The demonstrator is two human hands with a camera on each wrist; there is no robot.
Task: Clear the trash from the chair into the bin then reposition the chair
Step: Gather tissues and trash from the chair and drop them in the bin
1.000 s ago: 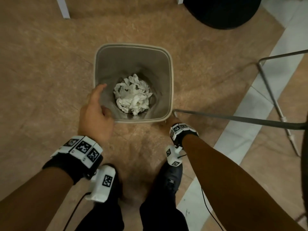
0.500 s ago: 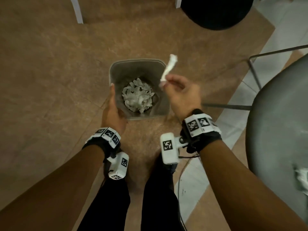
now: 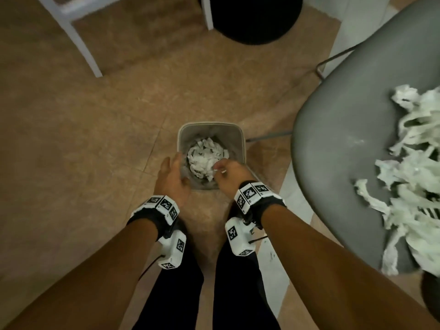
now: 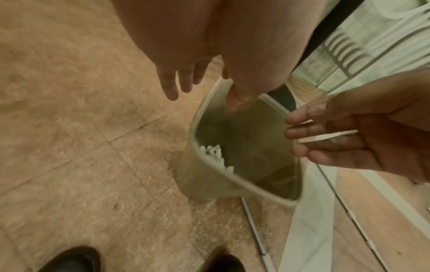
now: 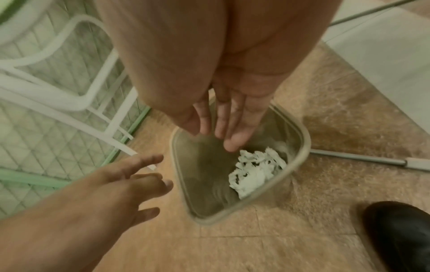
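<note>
A grey bin (image 3: 240, 139) stands on the brown floor in front of my feet, with crumpled white paper (image 3: 206, 158) at its bottom. My left hand (image 3: 176, 170) hovers at the bin's left rim, fingers spread and holding nothing. In the right wrist view my right hand (image 5: 218, 132) hangs over the bin's (image 5: 302, 147) mouth, its fingers straight and pointing down, empty. To the right is the grey chair seat (image 3: 345, 151), and a heap of shredded white paper (image 3: 416, 167) lies on it.
White furniture legs (image 3: 81, 44) and a round black object (image 3: 254, 17) stand beyond the bin. The chair's thin metal floor bar (image 3: 269, 136) runs beside the bin's right side. My black shoes (image 5: 400, 233) are just behind the bin.
My right hand pinched a white paper strip above the bin; its fingers are now straight and empty over the bin. My left hand has come off the rim. More of the chair seat shows.
</note>
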